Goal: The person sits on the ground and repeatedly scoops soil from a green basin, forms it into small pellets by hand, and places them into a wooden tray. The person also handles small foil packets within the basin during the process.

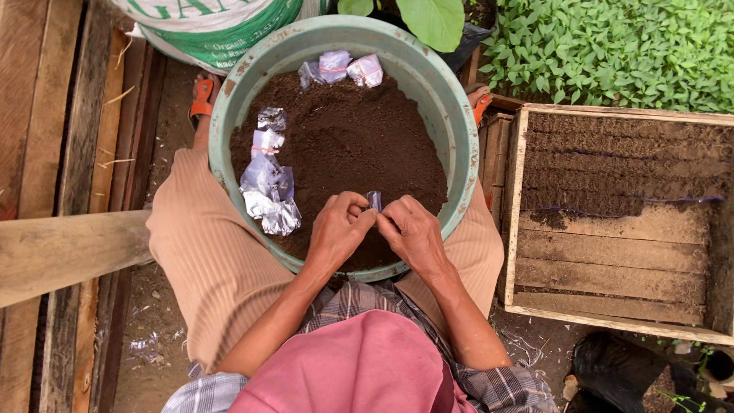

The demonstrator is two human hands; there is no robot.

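Plastic bag (374, 200), small and clear, sits pinched between your left hand (339, 229) and right hand (414, 233), both grips holding it above the soil at the basin's (229, 115) near edge.

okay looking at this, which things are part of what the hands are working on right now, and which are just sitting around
In use:
left hand and right hand, pinching one small plastic bag together
green basin of dark soil
empty plastic bags lying on the soil

Lying about:
wooden tray, part-filled with soil
printed sack
seedlings
wooden plank
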